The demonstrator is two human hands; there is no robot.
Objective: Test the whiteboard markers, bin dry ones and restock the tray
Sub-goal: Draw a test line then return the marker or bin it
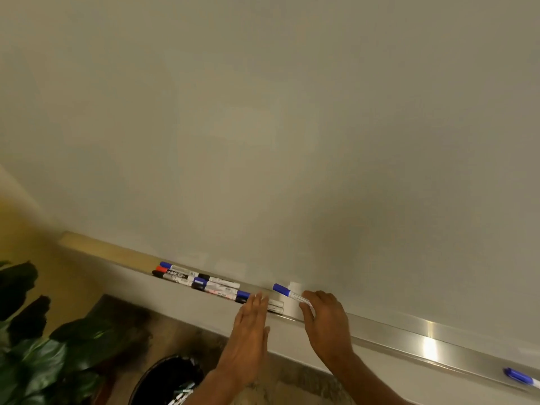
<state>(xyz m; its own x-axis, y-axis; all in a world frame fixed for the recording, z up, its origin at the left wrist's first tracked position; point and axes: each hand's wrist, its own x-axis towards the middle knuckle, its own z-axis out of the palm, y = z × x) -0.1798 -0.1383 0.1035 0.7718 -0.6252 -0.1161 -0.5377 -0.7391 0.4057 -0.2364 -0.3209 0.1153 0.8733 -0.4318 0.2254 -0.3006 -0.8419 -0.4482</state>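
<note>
Marker in hand: a blue-capped marker (289,293), cap on, held just above the tray with the cap end pointing up and left, close to the whiteboard.
Right hand: the right hand (324,317) pinches the marker by its white barrel, fingers curled round the tail end.
Left hand: the left hand (251,323) is flat, fingers straight and close together, tips at the right end of the row of markers; blur hides whether they touch.
Row of markers: the other markers (201,283) lie lengthwise in the tray, blue, red and black caps, overlapping in places.
Tray: the metal tray (409,331) runs along the whiteboard's lower edge; a lone blue marker (520,377) lies far to the right.
Whiteboard: the whiteboard (263,127) above the hands shows no ink.
Bin: the black-lined bin (163,378) stands on the floor below the left hand, beside a plant (35,346).
Step, as judged: testing this marker.
Doing it well: free the left hand to pull the cap straight off, draw a short firm stroke on bare board, and keep the cap ready to recap at once.
Risk: nudging the row out of the tray.
</note>
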